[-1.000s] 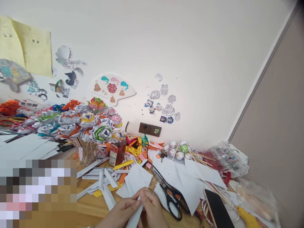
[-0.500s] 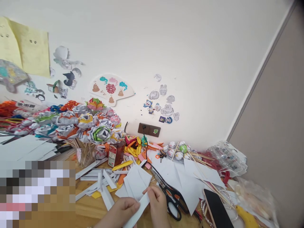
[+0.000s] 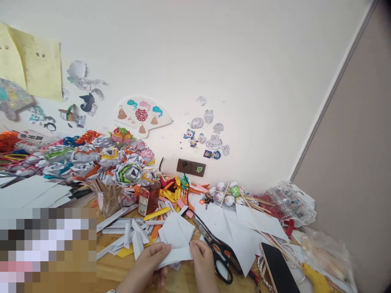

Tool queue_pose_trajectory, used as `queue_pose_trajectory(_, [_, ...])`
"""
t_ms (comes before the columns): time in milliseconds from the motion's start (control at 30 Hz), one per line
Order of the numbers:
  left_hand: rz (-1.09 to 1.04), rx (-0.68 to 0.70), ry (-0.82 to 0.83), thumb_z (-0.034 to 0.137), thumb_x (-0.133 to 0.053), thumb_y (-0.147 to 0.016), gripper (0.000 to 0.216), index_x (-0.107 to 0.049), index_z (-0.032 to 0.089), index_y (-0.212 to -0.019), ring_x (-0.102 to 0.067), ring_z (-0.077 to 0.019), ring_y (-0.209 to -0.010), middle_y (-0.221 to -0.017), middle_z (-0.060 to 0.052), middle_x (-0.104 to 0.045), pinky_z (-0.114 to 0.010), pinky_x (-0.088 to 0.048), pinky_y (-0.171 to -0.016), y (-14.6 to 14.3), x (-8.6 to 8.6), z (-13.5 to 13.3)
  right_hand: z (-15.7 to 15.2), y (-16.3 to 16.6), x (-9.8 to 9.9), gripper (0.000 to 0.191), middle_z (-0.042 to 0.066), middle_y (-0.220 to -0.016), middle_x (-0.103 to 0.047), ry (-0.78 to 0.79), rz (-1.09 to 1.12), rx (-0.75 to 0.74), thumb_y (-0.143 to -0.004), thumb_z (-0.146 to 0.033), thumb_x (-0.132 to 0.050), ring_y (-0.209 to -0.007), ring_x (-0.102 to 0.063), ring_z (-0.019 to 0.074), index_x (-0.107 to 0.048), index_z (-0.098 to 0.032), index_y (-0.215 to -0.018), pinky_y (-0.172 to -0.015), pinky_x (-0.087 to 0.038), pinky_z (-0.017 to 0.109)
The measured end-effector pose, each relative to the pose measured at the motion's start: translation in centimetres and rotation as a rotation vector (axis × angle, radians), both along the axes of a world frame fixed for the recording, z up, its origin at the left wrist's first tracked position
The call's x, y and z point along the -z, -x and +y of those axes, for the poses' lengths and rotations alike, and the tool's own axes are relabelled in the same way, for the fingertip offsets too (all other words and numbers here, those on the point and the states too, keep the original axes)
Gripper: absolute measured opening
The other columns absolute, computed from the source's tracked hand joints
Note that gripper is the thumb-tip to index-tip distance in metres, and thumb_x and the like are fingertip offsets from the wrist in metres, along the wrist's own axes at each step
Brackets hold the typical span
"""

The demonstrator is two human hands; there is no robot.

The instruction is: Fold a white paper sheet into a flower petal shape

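Both my left hand (image 3: 152, 257) and right hand (image 3: 202, 255) pinch the flat white paper strip (image 3: 178, 255) between their fingers (image 3: 166, 247); I'd hold it evenly taut.

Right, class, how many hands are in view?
2: left hand holding the paper strip at its left end, right hand at its right. Pixelation could hide others.
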State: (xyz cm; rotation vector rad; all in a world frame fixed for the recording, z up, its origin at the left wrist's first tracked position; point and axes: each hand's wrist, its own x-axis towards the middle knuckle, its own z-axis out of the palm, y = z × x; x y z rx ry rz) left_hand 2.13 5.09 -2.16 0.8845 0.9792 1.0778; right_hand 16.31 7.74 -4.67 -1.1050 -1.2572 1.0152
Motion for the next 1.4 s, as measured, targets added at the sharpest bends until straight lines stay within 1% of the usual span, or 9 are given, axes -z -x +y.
queue_pose_trajectory(100, [-0.191,0.012,-0.065,0.051,-0.060,-0.069,0.035,-0.055,0.016,-0.068,-0.047,-0.0073,-0.039,-0.048,0.003,-0.055,-0.017,-0.040,-0.039,0.1,-1.1,-0.6,-0.1,0.1,-0.2,0.032,-0.006,-0.047,-0.028,-0.002,0.027,0.006,-0.069,-0.039,-0.051,-0.046,-0.026,0.0099,-0.034,-0.020,-0.048,-0.042,-0.022,0.022])
queue_pose_trajectory(200, [-0.256,0.088,-0.147,0.052,-0.054,-0.074,0.036,-0.058,0.016,-0.080,-0.050,-0.0088,-0.041,-0.056,-0.001,-0.060,-0.019,-0.042,-0.040,0.3,-0.6,-0.6,-0.2,0.1,-0.3,0.032,-0.006,-0.047,-0.031,-0.001,0.067,0.022,-0.069,-0.043,-0.052,-0.046,-0.028,0.0101,-0.041,-0.019,-0.050,-0.042,-0.024,0.022])
queue_pose_trajectory(300, [-0.233,0.149,-0.228,0.054,-0.058,-0.069,0.047,-0.054,0.019,-0.100,-0.055,-0.0118,-0.045,-0.069,-0.003,-0.063,-0.022,-0.043,-0.041,0.3,0.9,-0.4,-0.1,0.0,-0.2,0.034,-0.006,-0.046,-0.032,0.001,0.085,0.021,-0.070,-0.045,-0.053,-0.046,-0.029,0.0108,-0.044,-0.019,-0.050,-0.043,-0.026,0.022])
queue_pose_trajectory(433, [-0.121,0.187,-0.277,0.054,-0.071,-0.054,0.069,-0.048,0.021,-0.110,-0.061,-0.0181,-0.056,-0.086,-0.006,-0.062,-0.024,-0.044,-0.043,0.0,1.8,-0.3,-0.3,0.2,-0.3,0.033,-0.005,-0.049,-0.035,-0.004,0.079,0.022,-0.070,-0.046,-0.053,-0.049,-0.032,0.0119,-0.047,-0.018,-0.053,-0.046,-0.029,0.022])
queue_pose_trajectory(567, [0.061,0.104,-0.246,0.051,-0.071,-0.056,0.067,-0.048,0.017,-0.108,-0.055,-0.0142,-0.046,-0.059,0.000,-0.061,-0.021,-0.039,-0.041,-0.2,1.8,0.0,-0.8,0.6,-0.5,0.035,-0.004,-0.050,-0.037,-0.022,0.056,-0.067,-0.070,-0.046,-0.054,-0.051,-0.035,0.0124,-0.045,-0.018,-0.051,-0.049,-0.031,0.022])
queue_pose_trajectory(667, [0.068,0.037,-0.218,0.058,-0.067,-0.056,0.065,-0.049,0.015,-0.101,-0.048,-0.0113,-0.038,-0.044,0.004,-0.055,-0.020,-0.034,-0.037,-0.1,1.9,0.4,-1.2,1.0,-0.4,0.039,-0.006,-0.046,-0.033,-0.003,0.032,-0.160,-0.072,-0.048,-0.053,-0.045,-0.030,0.0106,-0.041,-0.019,-0.048,-0.044,-0.027,0.021])
queue_pose_trajectory(967, [0.081,-0.121,-0.143,0.062,-0.064,-0.055,0.059,-0.051,0.016,-0.090,-0.041,-0.0078,-0.036,-0.043,0.009,-0.046,-0.019,-0.030,-0.038,0.0,1.4,0.6,-2.5,1.5,-0.7,0.041,0.000,-0.051,-0.049,-0.145,-0.243,-0.430,-0.081,-0.041,-0.043,-0.050,-0.044,0.0126,-0.059,-0.015,-0.054,-0.051,-0.033,0.022])
queue_pose_trajectory(1200, [0.200,-0.172,-0.182,0.065,-0.063,-0.051,0.059,-0.058,0.013,-0.080,-0.042,-0.0092,-0.046,-0.049,0.006,-0.049,-0.019,-0.032,-0.043,0.1,-0.3,0.0,-1.8,1.4,1.3,0.049,0.001,-0.053,-0.051,-0.286,-0.352,-0.425,-0.078,-0.055,-0.044,-0.052,-0.045,0.0135,-0.063,-0.014,-0.057,-0.052,-0.032,0.023])
queue_pose_trajectory(1400, [0.139,-0.190,-0.098,0.063,-0.066,-0.048,0.060,-0.061,0.014,-0.082,-0.040,-0.0086,-0.037,-0.041,0.008,-0.045,-0.019,-0.029,-0.037,-0.1,0.0,0.0,-1.8,1.3,0.8,0.049,0.001,-0.052,-0.056,-0.306,-0.370,-0.327,-0.075,-0.057,-0.047,-0.051,-0.047,0.0133,-0.064,-0.015,-0.056,-0.052,-0.034,0.022])
